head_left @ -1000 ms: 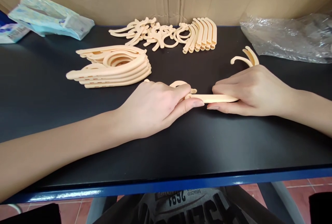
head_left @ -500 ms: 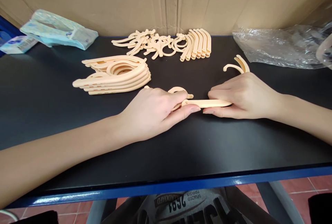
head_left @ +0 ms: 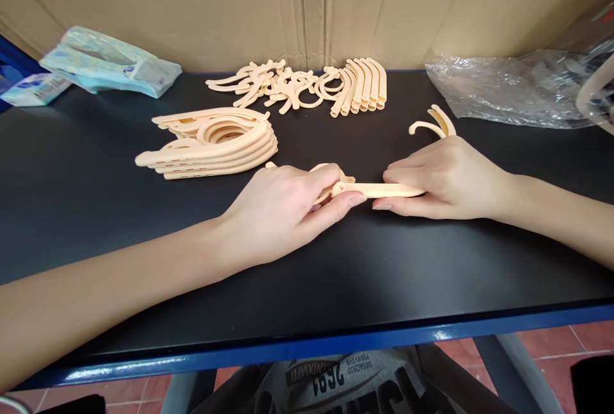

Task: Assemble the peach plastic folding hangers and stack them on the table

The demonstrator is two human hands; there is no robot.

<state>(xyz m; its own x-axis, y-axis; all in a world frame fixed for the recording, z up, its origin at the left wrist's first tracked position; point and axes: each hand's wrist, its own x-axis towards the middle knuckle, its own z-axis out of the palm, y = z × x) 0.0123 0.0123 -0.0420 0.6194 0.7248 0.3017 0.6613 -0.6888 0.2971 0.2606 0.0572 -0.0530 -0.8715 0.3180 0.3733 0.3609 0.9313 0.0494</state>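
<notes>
Closed around cream plastic pieces, my left hand (head_left: 288, 206) has its thumb against the left end of a flat cream arm piece (head_left: 384, 190). The fingers of my right hand (head_left: 444, 180) grip that arm's right end. A curved cream part shows behind my left fingertips, mostly hidden. Beyond my right hand lie loose curved pieces (head_left: 444, 121). To the left is a stack of folded cream hangers (head_left: 240, 151). Near the back are a pile of hook-shaped parts (head_left: 290, 87) and a row of curved arm pieces (head_left: 367, 84).
A light blue plastic packet (head_left: 110, 62) and a smaller packet (head_left: 36, 89) are at the back left of the black table (head_left: 336, 299). Clear plastic wrap (head_left: 508, 91) lies at the back right. A cardboard wall (head_left: 192, 11) stands behind the table.
My left fingers have shifted slightly over the curved part, and the flat arm piece sits a little further left. Both hands keep their grip. The whole view has moved slightly.
</notes>
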